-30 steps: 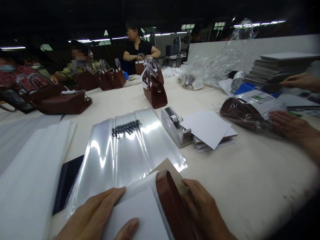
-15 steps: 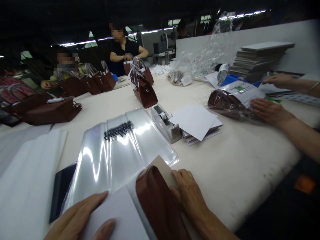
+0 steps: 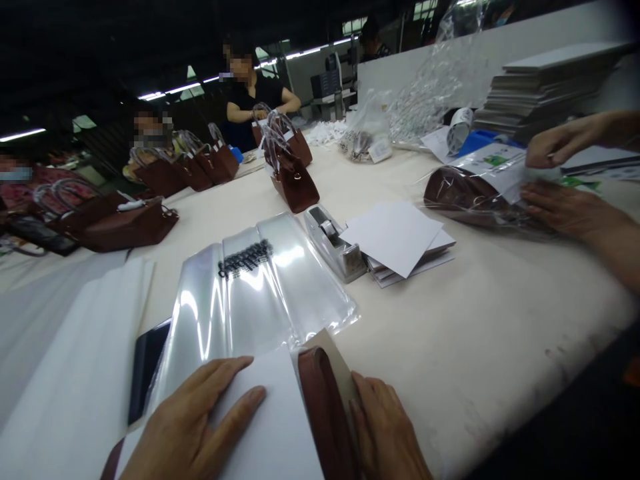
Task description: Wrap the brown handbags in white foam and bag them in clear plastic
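A brown leather handbag (image 3: 325,400), only partly in view, is in front of me at the bottom edge. White card (image 3: 273,413) lies along its left side, and a grey cardboard sheet (image 3: 331,347) along its right side. My left hand (image 3: 200,413) rests flat on the white card, thumb and fingers apart. On the other side, my right hand (image 3: 383,423) has bent fingers against the cardboard, its fingertips partly hidden. Just beyond them lies a stack of clear plastic bags (image 3: 255,287) with black print. A tape dispenser (image 3: 335,243) stands by a pile of white cards (image 3: 395,237).
At right, another person's hands (image 3: 570,193) handle a plastic-wrapped brown bag (image 3: 460,197). Brown handbags (image 3: 295,183) stand farther back, near other people. White foam sheets (image 3: 75,340) cover the left side, beside a dark flat object (image 3: 150,360). Boards (image 3: 535,93) are stacked at back right.
My left hand has slid farther up over the white card. The handbag and my right hand sit slightly lower and farther right in view. The other person's hands have come together.
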A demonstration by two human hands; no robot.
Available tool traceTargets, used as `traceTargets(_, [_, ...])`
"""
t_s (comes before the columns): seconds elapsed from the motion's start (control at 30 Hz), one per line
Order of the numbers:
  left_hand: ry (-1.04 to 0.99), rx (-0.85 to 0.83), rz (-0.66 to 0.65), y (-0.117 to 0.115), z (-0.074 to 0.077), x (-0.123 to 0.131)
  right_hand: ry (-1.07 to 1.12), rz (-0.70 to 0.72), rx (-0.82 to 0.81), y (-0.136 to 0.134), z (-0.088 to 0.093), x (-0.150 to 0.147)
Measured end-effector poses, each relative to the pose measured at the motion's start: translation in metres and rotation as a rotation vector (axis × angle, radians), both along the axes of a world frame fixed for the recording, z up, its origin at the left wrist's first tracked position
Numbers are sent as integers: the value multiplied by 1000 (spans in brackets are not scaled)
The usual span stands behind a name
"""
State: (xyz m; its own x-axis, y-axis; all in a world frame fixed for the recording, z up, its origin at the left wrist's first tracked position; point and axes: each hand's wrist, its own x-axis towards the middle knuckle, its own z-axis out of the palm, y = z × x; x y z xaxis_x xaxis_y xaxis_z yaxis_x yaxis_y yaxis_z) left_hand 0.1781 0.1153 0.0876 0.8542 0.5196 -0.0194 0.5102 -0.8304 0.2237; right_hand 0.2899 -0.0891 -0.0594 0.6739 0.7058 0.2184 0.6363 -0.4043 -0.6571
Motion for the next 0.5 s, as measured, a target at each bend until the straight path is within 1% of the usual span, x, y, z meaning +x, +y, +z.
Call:
traceTargets(0.07, [22, -13, 12, 1, 3, 0, 1, 14, 14, -4, -5, -2])
traceTargets(0.13, [56, -34, 21, 1, 6, 1, 15, -16, 32, -7, -7, -5])
traceTargets(0.2, [76, -48, 25, 1, 9, 2, 49, -54, 42, -9, -7, -6])
traceTargets(0.27, [94, -56, 28, 1, 9, 2, 90, -32, 56, -10, -3, -3])
traceTargets(0.33, [95, -36, 42, 1, 10, -1, 152, 28, 70, -12, 4, 5])
traceTargets(0.4, [60, 33, 35, 1, 12, -11, 266, 58, 68, -13, 16, 13])
traceTargets(0.47, [-2, 147, 32, 2, 14, -28, 443, 74, 40, -14, 31, 19])
traceTargets(0.5, [-38, 201, 52, 2, 14, -39, 546, 65, 19, -15, 38, 19])
